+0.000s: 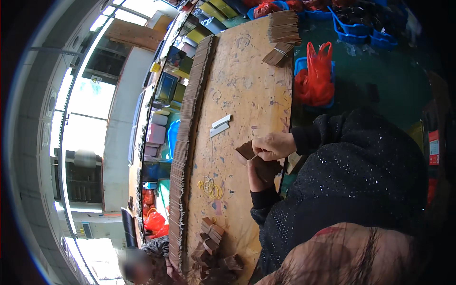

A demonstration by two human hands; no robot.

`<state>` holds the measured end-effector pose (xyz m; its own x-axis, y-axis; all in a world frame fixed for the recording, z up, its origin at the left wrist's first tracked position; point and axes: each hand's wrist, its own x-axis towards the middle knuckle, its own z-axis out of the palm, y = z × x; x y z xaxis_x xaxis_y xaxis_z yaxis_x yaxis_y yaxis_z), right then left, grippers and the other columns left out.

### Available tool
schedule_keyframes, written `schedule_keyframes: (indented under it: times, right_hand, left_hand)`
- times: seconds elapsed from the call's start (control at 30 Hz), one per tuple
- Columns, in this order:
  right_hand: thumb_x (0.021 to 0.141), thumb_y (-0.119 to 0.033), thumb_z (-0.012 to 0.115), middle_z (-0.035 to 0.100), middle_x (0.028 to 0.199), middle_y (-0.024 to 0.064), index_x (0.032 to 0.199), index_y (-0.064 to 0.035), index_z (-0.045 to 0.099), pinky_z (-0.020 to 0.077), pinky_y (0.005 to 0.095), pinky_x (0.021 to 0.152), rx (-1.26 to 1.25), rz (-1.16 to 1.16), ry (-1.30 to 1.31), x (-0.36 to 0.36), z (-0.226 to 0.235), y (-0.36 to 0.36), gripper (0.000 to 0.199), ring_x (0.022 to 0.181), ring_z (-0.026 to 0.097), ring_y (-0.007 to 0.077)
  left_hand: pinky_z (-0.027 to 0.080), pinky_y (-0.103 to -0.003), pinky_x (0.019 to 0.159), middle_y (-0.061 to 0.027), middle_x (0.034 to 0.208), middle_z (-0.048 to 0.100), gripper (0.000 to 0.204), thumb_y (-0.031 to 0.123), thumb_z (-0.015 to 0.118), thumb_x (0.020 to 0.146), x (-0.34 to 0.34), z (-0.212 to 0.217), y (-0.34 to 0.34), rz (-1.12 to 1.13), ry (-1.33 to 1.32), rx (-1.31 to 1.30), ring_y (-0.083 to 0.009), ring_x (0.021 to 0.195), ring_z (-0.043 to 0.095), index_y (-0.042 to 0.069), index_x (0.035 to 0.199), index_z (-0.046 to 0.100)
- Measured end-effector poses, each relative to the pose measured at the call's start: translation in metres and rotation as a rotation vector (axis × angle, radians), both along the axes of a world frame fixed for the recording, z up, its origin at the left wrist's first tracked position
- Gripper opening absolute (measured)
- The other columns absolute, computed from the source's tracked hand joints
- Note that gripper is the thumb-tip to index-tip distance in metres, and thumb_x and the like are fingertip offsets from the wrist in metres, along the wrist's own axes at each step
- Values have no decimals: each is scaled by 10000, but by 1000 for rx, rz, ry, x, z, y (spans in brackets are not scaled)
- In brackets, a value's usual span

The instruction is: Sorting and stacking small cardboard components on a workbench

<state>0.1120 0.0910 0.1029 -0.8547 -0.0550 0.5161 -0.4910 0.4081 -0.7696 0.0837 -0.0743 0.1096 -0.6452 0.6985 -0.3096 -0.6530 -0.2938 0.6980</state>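
Note:
A small stack of thin brown pieces (245,150) is held over the near edge of the wooden table. My left hand (259,176) grips it from below, partly hidden by the stack and its shadow. Above it, my right hand (274,145) is closed at the stack's side, with thumb and fingers bent together against it. A thin pale strand seems to run between the hands; I cannot make out whether it is a rubber band. Loose yellow rubber bands (212,190) lie on the table beyond my left hand. Two white strips (220,126) lie beyond the stack.
A long row of brown pieces (190,109) lines the table's (242,85) far edge. Banded bundles (211,231) lie in a heap at the lower end; more brown stacks (284,28) sit at the top. A red bag (317,78) fills a blue crate. Another person (154,251) is at lower left.

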Motion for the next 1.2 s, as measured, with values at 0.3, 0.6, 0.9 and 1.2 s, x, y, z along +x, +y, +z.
schedule_keyframes:
  times: [0.3, 0.6, 0.9, 1.2]
  right_hand:
    - [896, -173, 618, 617, 784, -31, 903, -24, 617, 449, 230, 611, -357, 691, -538, -14, 9, 13, 149, 704, 561, 71]
    - [897, -202, 624, 543, 713, -66, 919, -73, 622, 366, 175, 528, -710, 484, -788, -57, -15, -22, 131, 605, 469, 17]
    - [920, -246, 592, 547, 698, -58, 949, -78, 634, 381, 194, 477, -345, 541, -581, -170, -16, 4, 175, 542, 461, 34]
    - [757, -186, 662, 668, 806, 180, 851, -16, 684, 505, 385, 659, 412, -138, 122, -317, -35, 52, 196, 741, 653, 306]
  left_hand:
    - [471, -274, 580, -76, 830, 593, 357, 351, 551, 891, -7, -8, -39, -339, 361, -187, -157, 659, 580, 38, 1056, 499]
    - [505, -321, 705, -129, 953, 613, 548, 448, 537, 863, 24, -20, -61, 27, 110, -245, -208, 819, 614, -32, 1129, 520]
    - [489, -299, 706, -100, 957, 598, 496, 376, 579, 854, 70, -15, -89, 258, 219, -236, -178, 827, 595, -15, 1147, 499]
    - [502, -296, 679, -77, 898, 599, 431, 353, 575, 899, 92, -35, -70, 704, 164, -323, -158, 784, 600, 7, 1141, 495]
